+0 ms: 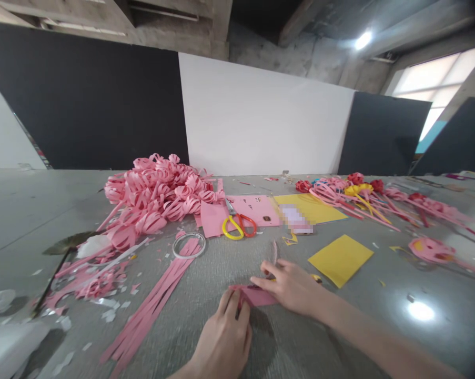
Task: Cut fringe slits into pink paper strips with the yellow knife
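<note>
Head view: left hand (226,332) and right hand (294,287) partly hide pink paper (261,297).

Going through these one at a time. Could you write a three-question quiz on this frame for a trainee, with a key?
1. True or false: the left hand touches the pink paper piece in front of the person.
2. Multiple choice: which tool lies on the surface beyond the hands? A) hammer; B) scissors; C) pliers.
3. Fill the gap: as the camera sees it, the smaller yellow sheet lies to the ____ of the right hand.

Key: 1. True. 2. B, scissors. 3. right.
</note>
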`<state>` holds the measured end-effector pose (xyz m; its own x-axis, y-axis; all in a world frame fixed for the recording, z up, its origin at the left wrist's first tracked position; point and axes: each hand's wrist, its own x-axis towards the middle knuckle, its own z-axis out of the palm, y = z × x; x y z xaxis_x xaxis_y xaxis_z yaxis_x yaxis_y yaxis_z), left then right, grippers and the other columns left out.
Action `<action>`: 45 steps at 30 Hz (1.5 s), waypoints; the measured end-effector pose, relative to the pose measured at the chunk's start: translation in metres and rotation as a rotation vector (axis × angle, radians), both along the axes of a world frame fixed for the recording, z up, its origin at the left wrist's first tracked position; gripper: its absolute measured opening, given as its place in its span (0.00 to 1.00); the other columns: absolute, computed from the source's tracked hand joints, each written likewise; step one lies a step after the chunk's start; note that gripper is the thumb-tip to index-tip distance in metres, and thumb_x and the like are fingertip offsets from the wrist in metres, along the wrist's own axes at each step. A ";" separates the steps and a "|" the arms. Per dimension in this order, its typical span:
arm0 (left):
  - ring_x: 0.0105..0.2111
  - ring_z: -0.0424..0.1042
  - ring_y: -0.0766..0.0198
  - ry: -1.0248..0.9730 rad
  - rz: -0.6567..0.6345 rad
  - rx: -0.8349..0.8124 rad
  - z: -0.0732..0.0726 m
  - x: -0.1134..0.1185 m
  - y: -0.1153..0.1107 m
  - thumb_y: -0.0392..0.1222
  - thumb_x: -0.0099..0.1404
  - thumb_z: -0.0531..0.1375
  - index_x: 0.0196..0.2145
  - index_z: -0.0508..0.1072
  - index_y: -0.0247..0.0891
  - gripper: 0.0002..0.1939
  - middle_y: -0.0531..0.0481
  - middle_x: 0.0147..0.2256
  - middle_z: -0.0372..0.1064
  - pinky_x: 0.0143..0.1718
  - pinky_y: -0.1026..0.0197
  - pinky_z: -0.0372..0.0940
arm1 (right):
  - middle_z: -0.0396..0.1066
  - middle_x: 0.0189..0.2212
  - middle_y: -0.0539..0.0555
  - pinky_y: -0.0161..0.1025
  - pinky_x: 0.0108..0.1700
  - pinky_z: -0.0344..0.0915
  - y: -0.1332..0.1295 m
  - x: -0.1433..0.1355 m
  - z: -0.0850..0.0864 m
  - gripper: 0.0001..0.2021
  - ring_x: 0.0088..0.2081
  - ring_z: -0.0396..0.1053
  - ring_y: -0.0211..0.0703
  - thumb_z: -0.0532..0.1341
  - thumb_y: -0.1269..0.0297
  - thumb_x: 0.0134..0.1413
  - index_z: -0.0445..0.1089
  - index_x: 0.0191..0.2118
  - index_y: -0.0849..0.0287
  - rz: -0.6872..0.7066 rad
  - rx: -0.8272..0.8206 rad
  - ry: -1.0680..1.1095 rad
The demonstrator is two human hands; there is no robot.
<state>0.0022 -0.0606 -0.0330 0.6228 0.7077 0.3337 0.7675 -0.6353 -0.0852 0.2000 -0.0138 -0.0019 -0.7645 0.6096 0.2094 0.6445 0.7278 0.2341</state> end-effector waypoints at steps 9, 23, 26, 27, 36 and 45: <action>0.48 0.61 0.54 -0.064 -0.016 -0.005 0.004 0.000 -0.001 0.27 0.55 0.48 0.43 0.64 0.30 0.17 0.38 0.43 0.64 0.42 0.57 0.65 | 0.63 0.38 0.55 0.38 0.36 0.59 0.007 0.025 -0.003 0.15 0.33 0.62 0.38 0.48 0.68 0.58 0.62 0.48 0.53 -0.051 -0.001 0.019; 0.43 0.66 0.52 -0.031 0.041 0.018 0.009 -0.002 -0.004 0.27 0.53 0.49 0.39 0.68 0.33 0.16 0.37 0.43 0.66 0.38 0.54 0.67 | 0.63 0.37 0.58 0.39 0.35 0.59 0.001 0.004 0.003 0.16 0.33 0.61 0.39 0.48 0.68 0.57 0.62 0.50 0.56 0.043 0.097 0.096; 0.43 0.66 0.53 -0.059 0.000 0.057 0.006 -0.001 -0.002 0.27 0.54 0.48 0.42 0.66 0.30 0.18 0.37 0.42 0.67 0.40 0.54 0.66 | 0.63 0.38 0.59 0.40 0.36 0.59 0.000 -0.001 -0.002 0.16 0.34 0.61 0.41 0.48 0.70 0.56 0.61 0.50 0.58 0.064 0.126 0.045; 0.43 0.66 0.53 -0.070 -0.014 0.070 0.006 -0.001 -0.002 0.27 0.54 0.48 0.41 0.66 0.29 0.17 0.37 0.41 0.67 0.40 0.55 0.66 | 0.63 0.39 0.59 0.40 0.36 0.59 -0.001 -0.002 -0.003 0.17 0.34 0.62 0.40 0.48 0.71 0.56 0.61 0.51 0.57 0.062 0.127 0.032; 0.43 0.66 0.55 -0.050 -0.085 0.050 0.008 0.001 -0.002 0.26 0.54 0.47 0.34 0.68 0.31 0.13 0.40 0.38 0.67 0.41 0.57 0.65 | 0.62 0.43 0.58 0.39 0.37 0.59 -0.004 -0.010 0.001 0.17 0.31 0.64 0.37 0.48 0.70 0.57 0.58 0.52 0.55 0.045 0.123 -0.073; 0.43 0.65 0.55 -0.027 0.021 0.062 0.005 -0.001 -0.003 0.28 0.53 0.50 0.36 0.68 0.33 0.13 0.40 0.42 0.66 0.39 0.57 0.66 | 0.63 0.43 0.58 0.39 0.37 0.59 -0.006 -0.012 -0.002 0.17 0.30 0.64 0.37 0.48 0.71 0.57 0.58 0.52 0.57 0.034 0.152 -0.062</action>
